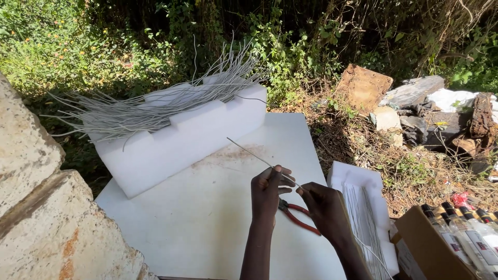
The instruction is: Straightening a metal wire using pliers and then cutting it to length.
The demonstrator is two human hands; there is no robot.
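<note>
My left hand (268,190) and my right hand (322,205) both pinch one thin grey wire (248,151) above a white board (207,218). The wire's free end slants up to the left, away from my left hand. Its other end trails down past my right wrist. Red-handled pliers (299,216) lie on the board just below and between the two hands. At the back of the board, a large bundle of similar grey wires (155,106) rests on a white foam block (181,140).
A foam tray (358,179) with several straight wires (363,218) sits to the right of the board. At lower right is a cardboard box (428,249) with several bottles (467,231). Stone blocks (36,207) stand at left. Bushes, rubble and debris lie beyond.
</note>
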